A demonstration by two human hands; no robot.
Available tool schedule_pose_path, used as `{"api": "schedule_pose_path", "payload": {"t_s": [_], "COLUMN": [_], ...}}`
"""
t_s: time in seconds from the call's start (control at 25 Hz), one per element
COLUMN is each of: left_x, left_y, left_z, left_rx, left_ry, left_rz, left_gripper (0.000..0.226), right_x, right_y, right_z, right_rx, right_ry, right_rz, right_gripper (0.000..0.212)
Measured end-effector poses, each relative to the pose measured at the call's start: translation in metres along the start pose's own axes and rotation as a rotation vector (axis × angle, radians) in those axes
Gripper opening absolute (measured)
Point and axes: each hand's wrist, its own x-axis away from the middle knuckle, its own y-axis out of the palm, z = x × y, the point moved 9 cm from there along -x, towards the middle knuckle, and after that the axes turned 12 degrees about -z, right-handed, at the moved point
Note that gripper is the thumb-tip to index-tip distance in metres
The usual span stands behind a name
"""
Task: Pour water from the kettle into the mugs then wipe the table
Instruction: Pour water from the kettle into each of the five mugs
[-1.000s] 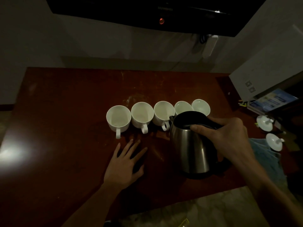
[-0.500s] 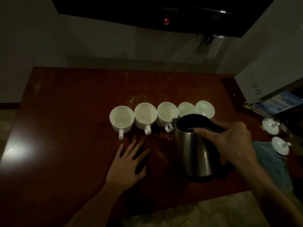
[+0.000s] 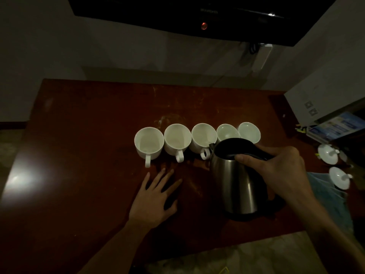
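Observation:
A steel kettle point(image 3: 239, 182) with a black top stands at the right front of the dark red table point(image 3: 83, 135). My right hand point(image 3: 276, 165) grips its black handle. Its spout sits close to the third mug point(image 3: 203, 138). Several white mugs stand in a row across the middle, from the leftmost mug point(image 3: 149, 143) and second mug point(image 3: 177, 139) to the far right mug point(image 3: 249, 132). My left hand point(image 3: 156, 196) rests flat on the table in front of the mugs, fingers spread. A blue cloth point(image 3: 331, 200) lies right of the kettle.
Two white lids point(image 3: 327, 154) point(image 3: 339, 177) lie at the table's right edge. A white box point(image 3: 324, 97) and a blue booklet point(image 3: 335, 126) sit at the far right. A dark screen point(image 3: 197, 14) hangs on the wall behind. The table's front edge is near my arms.
The view has shifted slightly. The kettle stays in my right hand's grip near the third mug, and my left hand stays flat on the table.

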Motion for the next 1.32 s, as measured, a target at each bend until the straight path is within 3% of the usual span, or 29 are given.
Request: {"api": "schedule_pose_path", "payload": {"t_s": [0.4, 1.32], "left_x": [0.0009, 0.0005], "left_y": [-0.0036, -0.0009], "left_z": [0.0009, 0.0000], "left_rx": [0.008, 0.014], "left_ry": [0.003, 0.002], "left_rz": [0.005, -0.019], "left_gripper": [0.068, 0.068], "right_x": [-0.0034, -0.0045], "right_y": [-0.0012, -0.0007], "right_z": [-0.0026, -0.0056], "right_rx": [-0.020, -0.021], "right_ry": [-0.011, 0.009], "right_rz": [-0.035, -0.053], "right_gripper": [0.078, 0.077]}}
